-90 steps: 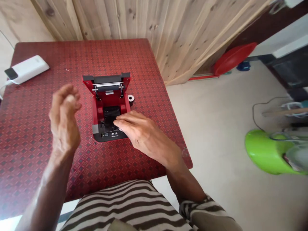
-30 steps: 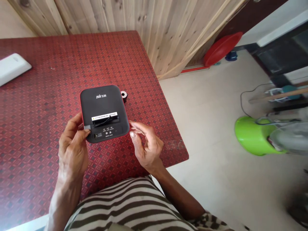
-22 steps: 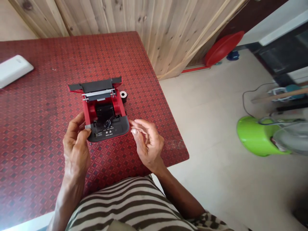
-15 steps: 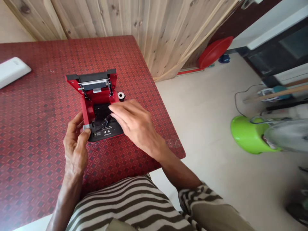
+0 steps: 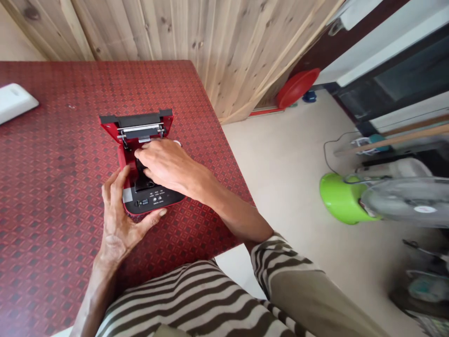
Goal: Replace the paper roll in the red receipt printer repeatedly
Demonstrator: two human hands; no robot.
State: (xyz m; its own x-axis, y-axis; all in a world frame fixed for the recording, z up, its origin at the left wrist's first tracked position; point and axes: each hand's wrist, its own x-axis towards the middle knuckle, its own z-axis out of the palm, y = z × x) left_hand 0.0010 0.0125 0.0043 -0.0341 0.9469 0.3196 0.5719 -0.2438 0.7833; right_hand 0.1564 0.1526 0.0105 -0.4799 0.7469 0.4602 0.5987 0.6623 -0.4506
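Note:
A red and black label printer (image 5: 154,202) sits on the table with its lid (image 5: 140,122) raised, showing a silver bar and a dark roller. My left hand (image 5: 121,220) grips its front left corner, fingers along the left side and thumb stretched along the front edge. Inside the open compartment is my right hand (image 5: 164,164), its fingers bent down and drawn together; whatever they hold is hidden under the hand. Below those fingers shows a shiny black part (image 5: 143,181). Behind the right hand peeks the white rim of a small roll (image 5: 178,142).
The red patterned table (image 5: 63,154) ends at a wooden plank wall (image 5: 175,28). A white box-like object (image 5: 16,102) lies at its far left. On the floor to the right are a green stool (image 5: 340,199), a fan (image 5: 403,201) and a red basin (image 5: 298,89).
My right hand has moved left and deeper into the printer's compartment. My left thumb has slid from the printer's top corner to its front edge. The view has shifted slightly.

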